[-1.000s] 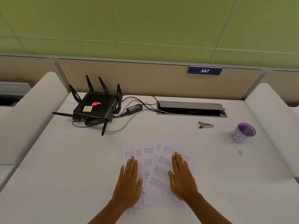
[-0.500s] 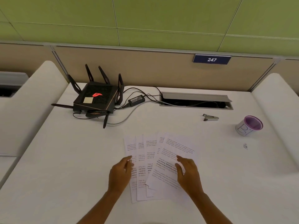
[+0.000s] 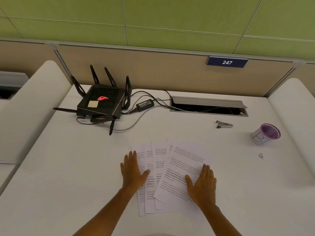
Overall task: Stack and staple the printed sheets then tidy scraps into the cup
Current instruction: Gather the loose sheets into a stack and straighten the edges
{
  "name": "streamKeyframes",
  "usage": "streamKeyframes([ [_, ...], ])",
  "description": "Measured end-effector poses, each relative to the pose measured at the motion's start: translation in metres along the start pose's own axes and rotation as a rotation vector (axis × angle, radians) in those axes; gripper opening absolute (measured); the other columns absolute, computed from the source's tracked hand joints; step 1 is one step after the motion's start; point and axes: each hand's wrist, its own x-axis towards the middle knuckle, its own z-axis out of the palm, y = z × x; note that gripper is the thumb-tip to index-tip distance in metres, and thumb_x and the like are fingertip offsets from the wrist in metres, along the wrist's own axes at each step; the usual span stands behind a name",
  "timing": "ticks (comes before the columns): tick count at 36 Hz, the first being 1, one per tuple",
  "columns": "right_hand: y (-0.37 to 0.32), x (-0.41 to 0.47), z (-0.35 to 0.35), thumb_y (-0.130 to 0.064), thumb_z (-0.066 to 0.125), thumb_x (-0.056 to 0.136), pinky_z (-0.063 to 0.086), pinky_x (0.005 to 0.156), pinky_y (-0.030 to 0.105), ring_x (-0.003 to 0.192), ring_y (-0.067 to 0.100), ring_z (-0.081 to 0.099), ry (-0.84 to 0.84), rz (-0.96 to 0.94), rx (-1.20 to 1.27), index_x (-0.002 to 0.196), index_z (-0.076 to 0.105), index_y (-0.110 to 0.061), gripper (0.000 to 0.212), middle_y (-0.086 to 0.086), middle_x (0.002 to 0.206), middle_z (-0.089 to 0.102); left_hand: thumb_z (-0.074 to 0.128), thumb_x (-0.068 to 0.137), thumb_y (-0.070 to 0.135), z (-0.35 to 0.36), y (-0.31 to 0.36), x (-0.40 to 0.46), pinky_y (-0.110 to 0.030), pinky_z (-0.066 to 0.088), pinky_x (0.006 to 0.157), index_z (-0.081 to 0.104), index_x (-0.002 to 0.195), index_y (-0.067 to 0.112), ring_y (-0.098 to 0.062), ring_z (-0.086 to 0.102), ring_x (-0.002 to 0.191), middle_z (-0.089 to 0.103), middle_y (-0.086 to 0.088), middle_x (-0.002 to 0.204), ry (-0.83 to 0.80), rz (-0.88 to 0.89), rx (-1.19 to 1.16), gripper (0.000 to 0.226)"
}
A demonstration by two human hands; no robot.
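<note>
White printed sheets [image 3: 185, 160] with black text on a white desk [image 3: 68, 167]. Cup [image 3: 265, 135]: purple rim and inside, white wrap (blue marking). Router [image 3: 102, 103] black, red glowing logo. Stapler [image 3: 224, 124] silver-grey. Wall panels [image 3: 170, 14] green.

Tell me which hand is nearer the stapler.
Right. The right hand lies flat on the sheets, below and slightly left of the stapler; the left hand is much farther left.

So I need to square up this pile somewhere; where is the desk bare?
Bare: the desk left of the printed sheets, and between them and the stapler. Crowded: around the router and its cables.
</note>
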Motion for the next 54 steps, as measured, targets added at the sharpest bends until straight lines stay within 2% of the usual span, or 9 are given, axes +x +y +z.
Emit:
streamKeyframes([
  [4, -0.005, 0.0, 0.004, -0.068, 0.049, 0.095, 0.018, 0.129, 0.054, 0.16, 0.037, 0.013, -0.024, -0.048, -0.02, 0.164, 0.007, -0.002, 0.105, 0.019, 0.173, 0.01, 0.08, 0.086, 0.053, 0.005, -0.002, -0.001, -0.058, 0.003, 0.132, 0.007, 0.168, 0.016, -0.034, 0.007, 0.165, 0.013, -0.009, 0.178, 0.029, 0.019, -0.04, 0.115],
  [8, -0.014, 0.003, 0.009, -0.068, 0.046, 0.096, 0.013, 0.131, 0.052, 0.161, 0.036, 0.006, -0.068, -0.084, -0.031, 0.164, 0.002, -0.003, 0.104, 0.018, 0.174, 0.003, 0.089, 0.077, 0.047, 0.002, 0.001, -0.005, -0.055, 0.031, 0.123, 0.022, 0.165, 0.02, -0.032, 0.042, 0.148, 0.045, -0.008, 0.16, 0.098, 0.031, -0.098, 0.114],
  [15, -0.031, 0.005, 0.014, -0.064, 0.046, 0.098, 0.003, 0.132, 0.046, 0.162, 0.031, -0.006, -0.137, -0.145, -0.008, 0.165, -0.007, -0.006, 0.103, 0.013, 0.174, -0.009, 0.077, 0.095, 0.024, -0.004, 0.018, -0.012, -0.049, 0.063, 0.098, 0.002, 0.168, 0.03, -0.03, 0.063, 0.134, 0.05, -0.006, 0.162, 0.028, -0.016, -0.419, 0.106],
  [23, -0.05, 0.001, 0.021, -0.061, 0.047, 0.098, 0.0, 0.132, 0.043, 0.161, 0.027, -0.012, -0.18, -0.179, 0.043, 0.164, -0.011, -0.008, 0.103, 0.009, 0.173, -0.016, 0.068, 0.102, 0.027, -0.004, 0.04, -0.027, -0.043, 0.063, 0.093, -0.005, 0.168, 0.029, -0.031, 0.063, 0.134, 0.043, -0.006, 0.166, -0.041, -0.1, -0.48, 0.099],
  [33, -0.067, -0.007, 0.021, -0.059, 0.051, 0.098, 0.011, 0.132, 0.042, 0.162, 0.023, -0.009, -0.246, -0.197, 0.205, 0.165, -0.01, -0.013, 0.101, 0.003, 0.175, -0.01, 0.076, 0.096, 0.017, 0.006, 0.052, -0.035, -0.046, 0.062, 0.102, 0.018, 0.166, 0.029, -0.025, 0.059, 0.135, 0.049, -0.004, 0.159, -0.041, -0.119, -0.568, 0.092],
  [41, -0.055, 0.003, -0.012, -0.043, 0.075, 0.091, 0.035, 0.122, 0.046, 0.154, 0.024, 0.026, -0.205, 0.002, 0.595, 0.166, 0.008, -0.024, 0.102, 0.006, 0.167, 0.023, 0.073, 0.097, 0.01, -0.008, 0.052, -0.044, -0.014, 0.061, 0.066, 0.039, 0.154, 0.028, -0.01, 0.067, 0.109, 0.062, 0.0, 0.14, -0.06, -0.083, -0.712, 0.069],
  [45, -0.047, 0.016, -0.032, -0.039, 0.087, 0.082, 0.051, 0.109, 0.044, 0.128, 0.019, 0.058, -0.206, 0.115, 0.847, 0.162, 0.021, -0.028, 0.104, -0.001, 0.153, 0.05, 0.077, 0.095, 0.014, -0.024, 0.051, -0.045, -0.03, 0.068, 0.079, 0.044, 0.149, 0.029, -0.018, 0.072, 0.113, 0.067, 0.002, 0.136, -0.085, -0.048, -0.781, 0.065],
  [48, -0.043, 0.02, -0.051, -0.037, 0.088, 0.081, 0.061, 0.091, 0.037, 0.106, 0.015, 0.074, -0.32, 0.131, 0.972, 0.15, 0.042, -0.029, 0.082, -0.004, 0.121, 0.075, 0.079, 0.093, 0.018, -0.036, 0.05, -0.045, -0.043, 0.068, 0.084, 0.048, 0.143, 0.034, -0.02, 0.075, 0.111, 0.07, 0.002, 0.132, -0.102, -0.042, -0.818, 0.061],
  [54, -0.048, 0.007, -0.064, -0.031, 0.081, 0.09, 0.061, 0.094, 0.055, 0.102, 0.026, 0.078, -0.415, 0.102, 1.127, 0.124, 0.068, -0.016, 0.039, 0.001, 0.114, 0.08, 0.081, 0.092, 0.014, -0.046, 0.061, -0.05, -0.048, 0.068, 0.083, 0.043, 0.15, 0.036, -0.022, 0.078, 0.108, 0.073, 0.002, 0.129, -0.076, -0.107, -0.99, 0.072],
])
